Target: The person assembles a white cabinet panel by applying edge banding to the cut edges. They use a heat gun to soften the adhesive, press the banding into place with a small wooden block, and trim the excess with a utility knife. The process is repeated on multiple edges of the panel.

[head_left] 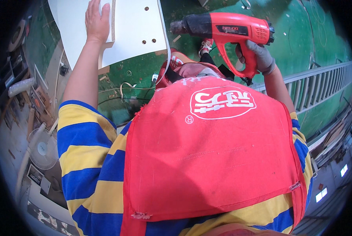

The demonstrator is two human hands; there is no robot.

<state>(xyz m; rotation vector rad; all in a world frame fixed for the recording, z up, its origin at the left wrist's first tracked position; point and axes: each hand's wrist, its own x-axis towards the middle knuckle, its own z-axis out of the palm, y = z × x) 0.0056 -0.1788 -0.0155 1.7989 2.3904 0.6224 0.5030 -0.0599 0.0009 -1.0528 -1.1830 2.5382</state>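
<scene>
My right hand (262, 58), in a grey glove, is wrapped round the handle of a red and black heat gun (233, 29). The gun's dark nozzle points left, toward the white panel (132, 27), and stands apart from it. Bare and with its fingers stretched out, my left hand (97, 21) lies on a narrow white board piece (112, 23) with a raw brown edge, which rests on the panel. Several round holes show in the panel's right part. A thin pale strip (165, 27) runs along the panel's right edge and hangs down past its corner.
A metal ladder (321, 80) lies on the green floor (294, 39) at the right. At the left stand a white fan (43, 148) and wood scraps (40, 104). A cable (132, 87) and offcuts lie below the panel. My red apron (211, 157) fills the middle.
</scene>
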